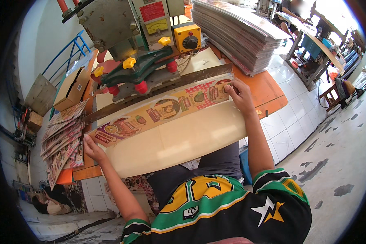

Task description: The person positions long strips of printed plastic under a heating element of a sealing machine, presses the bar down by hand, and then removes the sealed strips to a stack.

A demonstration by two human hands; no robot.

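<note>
A long printed strip [166, 109] with food pictures and red checks lies along the front of a press machine [138, 67]. By its near left corner, my left hand [94, 149] is closed on the edge, thumb on top. My right hand [240, 96] pinches the strip's right end. Toward my lap spreads a plain cream sheet [179, 136], bowed and hanging past the table's front; whether it joins the strip I cannot tell. Just behind the strip runs a long metal bar [201, 74]. Above it sits the press's green clamp plate, with yellow knobs and red feet.
A tall stack of flat sheets [240, 34] stands at the back right of the orange table [268, 91]. Loose printed pieces [63, 136] pile up at the left, near an open cardboard box [71, 89]. A yellow control box [186, 37] sits beside the press. Other people are in the background.
</note>
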